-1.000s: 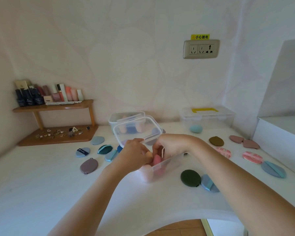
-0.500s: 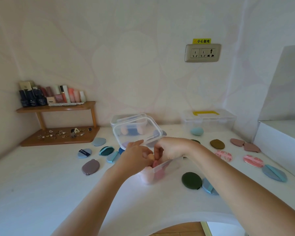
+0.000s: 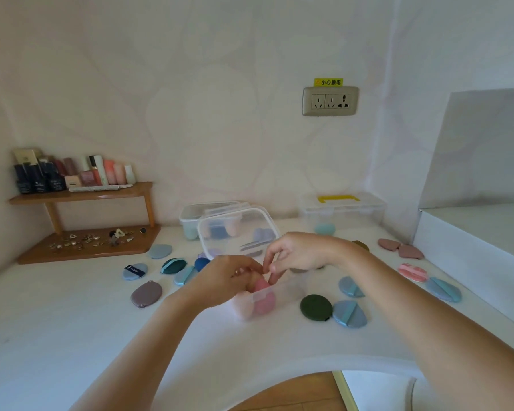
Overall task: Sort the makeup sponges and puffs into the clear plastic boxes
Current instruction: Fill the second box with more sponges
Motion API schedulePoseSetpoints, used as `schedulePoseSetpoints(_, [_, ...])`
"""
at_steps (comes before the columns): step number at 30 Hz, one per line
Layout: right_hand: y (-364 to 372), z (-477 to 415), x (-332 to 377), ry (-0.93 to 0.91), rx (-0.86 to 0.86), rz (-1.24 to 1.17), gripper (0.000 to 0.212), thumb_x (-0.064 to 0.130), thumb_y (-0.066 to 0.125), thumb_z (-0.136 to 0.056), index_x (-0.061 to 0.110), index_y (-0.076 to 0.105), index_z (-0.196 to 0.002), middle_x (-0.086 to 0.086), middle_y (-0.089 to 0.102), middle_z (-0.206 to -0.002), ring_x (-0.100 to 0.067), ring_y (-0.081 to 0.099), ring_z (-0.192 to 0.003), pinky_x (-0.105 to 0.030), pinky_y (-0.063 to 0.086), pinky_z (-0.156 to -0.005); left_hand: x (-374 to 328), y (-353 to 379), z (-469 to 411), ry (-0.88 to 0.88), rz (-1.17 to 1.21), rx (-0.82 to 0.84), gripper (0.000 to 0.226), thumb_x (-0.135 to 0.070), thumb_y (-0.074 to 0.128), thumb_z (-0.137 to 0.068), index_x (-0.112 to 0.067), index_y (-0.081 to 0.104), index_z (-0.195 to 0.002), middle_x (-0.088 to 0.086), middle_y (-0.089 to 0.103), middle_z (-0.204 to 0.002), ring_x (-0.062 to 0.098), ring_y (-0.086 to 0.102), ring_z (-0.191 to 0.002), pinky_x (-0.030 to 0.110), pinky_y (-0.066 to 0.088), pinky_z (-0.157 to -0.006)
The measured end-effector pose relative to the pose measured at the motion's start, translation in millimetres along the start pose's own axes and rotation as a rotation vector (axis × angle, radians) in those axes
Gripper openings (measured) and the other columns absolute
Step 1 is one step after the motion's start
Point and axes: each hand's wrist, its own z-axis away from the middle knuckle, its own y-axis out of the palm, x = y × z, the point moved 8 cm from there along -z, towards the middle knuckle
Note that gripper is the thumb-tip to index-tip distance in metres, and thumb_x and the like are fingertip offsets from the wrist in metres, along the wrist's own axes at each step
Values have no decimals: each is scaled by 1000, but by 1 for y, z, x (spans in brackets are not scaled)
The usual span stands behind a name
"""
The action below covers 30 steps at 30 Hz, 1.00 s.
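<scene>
A small clear box (image 3: 288,292) stands mid-table, its hinged lid (image 3: 238,229) tilted up behind it. Pink sponges (image 3: 263,304) show through its wall. My left hand (image 3: 226,281) reaches into the box with curled fingers round a peach sponge (image 3: 240,272). My right hand (image 3: 301,252) comes from the right, its fingertips pinching the top of a pink sponge (image 3: 261,284). Loose puffs lie around: dark green (image 3: 315,306), blue (image 3: 350,313), mauve (image 3: 146,293), teal (image 3: 173,265), striped pink (image 3: 412,272). A second clear box (image 3: 190,215) with sponges stands behind.
A larger clear box with a yellow handle (image 3: 341,209) stands at the back right, a teal sponge (image 3: 324,229) in front of it. A wooden shelf (image 3: 80,195) with cosmetics fills the left corner. A white block (image 3: 472,247) borders the right. The table's front edge curves inward.
Both hands stayed over the small box. The peach sponge sank deeper between the left fingers, and the right fingers moved onto the pink sponge.
</scene>
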Motion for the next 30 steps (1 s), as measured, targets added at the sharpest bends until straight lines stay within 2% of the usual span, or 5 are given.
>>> schedulePoseSetpoints(3, [-23,23,-15,-67,-248,-148,9,20,60,-92,16,68,-93,7,75,-91,7,63,-67,-11,41,-62,-3,7,-1,80,-94,39,20,-29,52,-91,-31,69,-101,-18,62,-102,1,55,-95,19,44,-86])
schedulePoseSetpoints(8, [-30,57,-58,-32,-613,-117,12,29,70,-83,23,65,-93,14,67,-97,1,61,-94,-18,48,-86,-5,9,-2,23,-173,56,20,-39,51,-91,-31,69,-98,-11,59,-106,10,54,-99,33,45,-93])
schedulePoseSetpoints(15, [33,64,-81,-6,-645,179,50,37,57,-92,23,37,-136,7,43,-137,-9,44,-124,-20,37,-99,9,0,15,-118,-361,-183,28,-41,46,-92,-22,66,-98,1,58,-103,22,54,-99,32,45,-83])
schedulePoseSetpoints(26, [32,10,-81,-60,-570,258,40,46,56,-90,23,52,-122,10,44,-125,-8,49,-108,-26,44,-86,38,-43,47,-214,-837,-194,37,-48,40,-92,-24,55,-116,2,62,-105,22,54,-103,33,36,-93])
schedulePoseSetpoints(30, [23,-12,-76,-67,-589,266,32,44,59,-89,22,59,-111,10,49,-115,-8,48,-106,-26,44,-84,65,-44,53,-307,-622,-174,32,-52,36,-91,-28,50,-75,-6,61,-83,17,55,-88,36,34,-90])
